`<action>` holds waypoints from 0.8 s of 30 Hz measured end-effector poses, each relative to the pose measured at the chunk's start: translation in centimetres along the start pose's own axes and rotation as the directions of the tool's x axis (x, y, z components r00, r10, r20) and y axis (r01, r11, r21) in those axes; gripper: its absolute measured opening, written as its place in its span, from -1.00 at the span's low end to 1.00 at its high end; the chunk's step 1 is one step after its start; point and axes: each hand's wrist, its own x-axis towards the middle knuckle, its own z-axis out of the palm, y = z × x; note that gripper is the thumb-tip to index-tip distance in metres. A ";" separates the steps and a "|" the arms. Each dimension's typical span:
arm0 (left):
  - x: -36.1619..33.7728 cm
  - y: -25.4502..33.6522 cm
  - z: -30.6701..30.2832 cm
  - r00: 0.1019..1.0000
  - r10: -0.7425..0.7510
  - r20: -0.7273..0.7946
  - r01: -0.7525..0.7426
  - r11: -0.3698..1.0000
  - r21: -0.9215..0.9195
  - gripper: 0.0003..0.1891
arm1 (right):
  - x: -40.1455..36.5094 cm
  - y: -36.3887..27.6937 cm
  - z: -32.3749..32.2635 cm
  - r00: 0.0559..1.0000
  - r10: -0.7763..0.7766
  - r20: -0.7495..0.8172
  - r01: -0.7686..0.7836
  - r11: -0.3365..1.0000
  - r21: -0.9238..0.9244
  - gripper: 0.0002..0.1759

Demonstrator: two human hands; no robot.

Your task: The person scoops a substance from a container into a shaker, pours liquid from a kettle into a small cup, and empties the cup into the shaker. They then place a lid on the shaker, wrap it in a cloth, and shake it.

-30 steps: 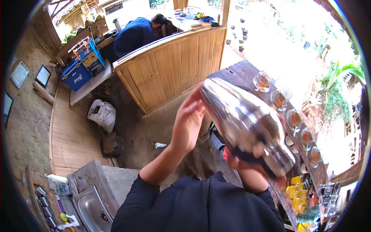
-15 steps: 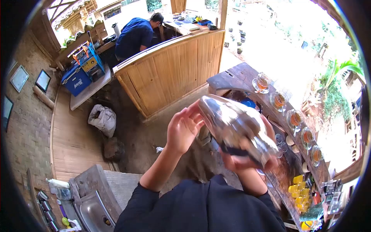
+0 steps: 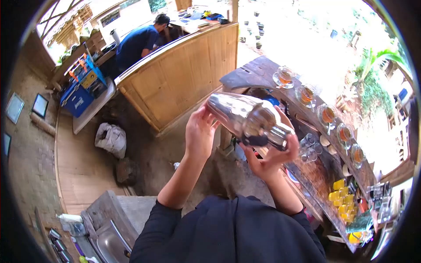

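Observation:
A shiny metal cocktail shaker (image 3: 243, 115) is held up in front of my chest, lying nearly on its side with the wide base to the left and the narrow cap end to the right. My left hand (image 3: 199, 131) supports the base end with its fingers. Around the cap end curls my right hand (image 3: 268, 161), thumb and fingers on the metal. To the right, clear glass cups of amber drink on saucers, such as this near-end glass cup (image 3: 357, 153), stand in a row along a dark wooden counter (image 3: 252, 72).
Yellow cups (image 3: 344, 199) and upturned clear glasses (image 3: 310, 147) sit on the counter's lower level. A steel sink (image 3: 112, 243) is at lower left. Beyond a wooden partition (image 3: 184, 72), a person (image 3: 137, 46) in dark blue bends forward. A white sack (image 3: 111, 139) stands on the floor.
The shaker has gone from strongly blurred to sharper and sits a bit higher and further left in view, both hands still on it. The whole view has shifted slightly.

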 end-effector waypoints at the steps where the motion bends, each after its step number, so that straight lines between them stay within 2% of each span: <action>1: 0.1 -0.7 0.3 0.998 -0.035 -0.058 0.035 0.999 0.004 -0.45 | 0.0 -0.5 -0.9 0.998 0.041 -0.056 -0.041 0.999 -0.004 -0.07; 2: -0.8 -0.9 2.3 0.997 -0.070 0.036 0.070 0.997 -0.012 -0.45 | -1.1 -0.7 -2.3 0.997 0.032 -0.070 -0.034 0.999 -0.028 -0.07; 3: -0.9 -1.7 2.7 0.994 -0.094 0.047 0.095 0.995 -0.015 -0.45 | -3.4 -1.2 -4.3 0.961 0.275 -0.015 -0.274 0.961 0.038 -0.09; 4: -1.3 -2.8 2.9 0.985 -0.126 0.122 0.120 0.991 0.054 -0.45 | -5.8 -2.0 -6.6 0.861 0.507 0.049 -0.509 0.856 0.087 -0.11; 5: -1.6 -3.9 3.2 0.966 -0.163 0.202 0.140 0.982 0.123 -0.45 | -7.0 -2.7 -8.3 0.704 0.701 0.111 -0.710 0.694 0.123 -0.14; 6: -0.9 -5.1 3.2 0.948 -0.234 0.217 0.234 0.972 0.024 -0.45 | -5.5 -2.3 -9.0 0.701 0.709 0.077 -0.713 0.694 0.102 -0.14; 7: -0.6 -7.0 3.0 0.934 -0.262 0.244 0.264 0.964 0.027 -0.45 | -3.1 -1.0 -9.5 0.896 0.434 0.091 -0.432 0.901 -0.045 -0.16; 8: -0.4 -9.1 2.8 0.945 -0.317 0.086 0.316 0.948 0.022 -0.45 | -1.7 -0.5 -10.4 0.979 0.119 0.165 -0.087 0.979 -0.185 -0.17; 9: -0.5 -10.5 3.7 0.928 -0.364 -0.077 0.366 0.930 0.013 -0.44 | -2.2 -0.6 -11.4 0.975 0.202 0.094 -0.186 0.970 -0.154 -0.15; 10: -0.6 -11.5 4.9 0.922 -0.385 -0.047 0.386 0.922 0.017 -0.44 | -1.8 -1.1 -12.9 0.990 0.139 0.005 -0.136 0.977 -0.162 -0.14; 11: -1.0 -11.8 7.1 0.914 -0.393 0.101 0.395 0.918 -0.001 -0.45 | -1.3 -2.0 -14.6 0.994 0.069 -0.079 -0.082 0.981 -0.173 -0.12; 12: -2.0 -12.2 9.1 0.887 -0.399 0.235 0.415 0.909 -0.024 -0.45 | -1.0 -3.5 -16.3 0.984 0.146 -0.106 -0.169 0.947 -0.271 -0.08; 13: -2.9 -13.1 10.4 0.845 -0.396 0.358 0.441 0.896 -0.048 -0.46 | -1.3 -5.0 -16.4 0.836 0.435 -0.335 -0.430 0.898 0.095 -0.03; 15: -3.1 -16.8 11.9 0.809 -0.417 0.415 0.468 0.883 -0.024 -0.44 | -2.6 -5.0 -21.2 0.830 0.525 -0.188 -0.546 0.834 -0.076 0.00; 16: -3.0 -19.2 12.2 0.806 -0.516 0.289 0.546 0.837 -0.027 -0.43 | -2.1 -4.7 -23.8 0.935 0.356 0.006 -0.319 0.846 -0.428 -0.03; 17: -3.4 -21.1 13.0 0.779 -0.607 0.158 0.618 0.785 -0.035 -0.42 | -2.9 -2.7 -25.1 0.990 0.132 0.054 -0.098 0.907 -0.410 0.00; 18: -4.5 -22.4 14.5 0.772 -0.630 0.086 0.627 0.776 0.065 -0.42 | -3.1 -3.9 -26.6 0.982 0.188 -0.027 -0.181 0.881 -0.436 0.02; 19: -5.5 -23.6 15.7 0.754 -0.646 0.119 0.642 0.763 0.077 -0.42 | -3.2 -5.2 -28.3 0.967 0.228 -0.111 -0.253 0.854 -0.454 0.04; 20: -6.6 -24.6 16.7 0.669 -0.671 0.319 0.712 0.702 -0.014 -0.44 | -2.5 -7.2 -30.4 0.966 0.219 -0.133 -0.257 0.831 -0.494 0.10; 21: -7.9 -25.6 18.0 0.566 -0.659 0.495 0.789 0.608 -0.092 -0.46 | -3.3 -8.1 -31.9 0.960 0.143 -0.240 -0.240 0.864 -0.442 0.08; 22: -9.4 -26.8 19.7 0.555 -0.719 0.419 0.801 0.597 -0.035 -0.49 | -3.9 -9.3 -33.8 0.959 0.117 -0.257 -0.238 0.825 -0.512 0.08; 23: -10.3 -29.1 20.0 0.533 -0.734 0.421 0.817 0.576 -0.029 -0.49 | -4.5 -10.4 -35.8 0.959 0.088 -0.271 -0.235 0.783 -0.575 0.09; 24: -10.8 -32.1 19.6 0.462 -0.754 0.468 0.869 0.489 -0.070 -0.49 | -5.7 -10.5 -37.8 0.960 0.123 -0.251 -0.257 0.744 -0.616 0.06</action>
